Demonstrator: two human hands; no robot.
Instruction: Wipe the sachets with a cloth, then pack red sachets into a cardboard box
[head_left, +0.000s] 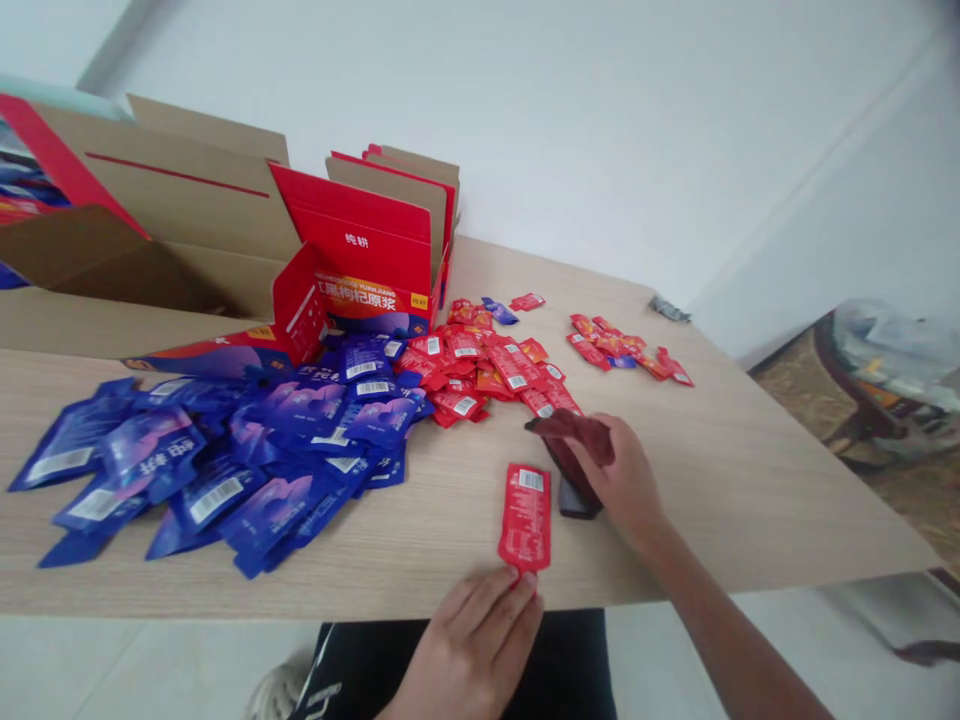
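A single red sachet (525, 515) lies flat near the table's front edge. My left hand (472, 640) rests at that edge with its fingers stretched out flat, fingertips touching the sachet's lower end. My right hand (626, 480) is just right of the sachet, its fingers closed round a dark red packet (574, 432). A dark flat object (576, 500) sticks out beneath that hand. Behind them lie a pile of red sachets (480, 370) and, to the left, a wide heap of blue sachets (225, 450).
An open red printed box (367, 260) and a large open cardboard carton (150, 230) stand at the back left of the wooden table (750, 470). A smaller cluster of red sachets (626, 350) lies at the back right, with a grey scrap (669, 309) by the far edge.
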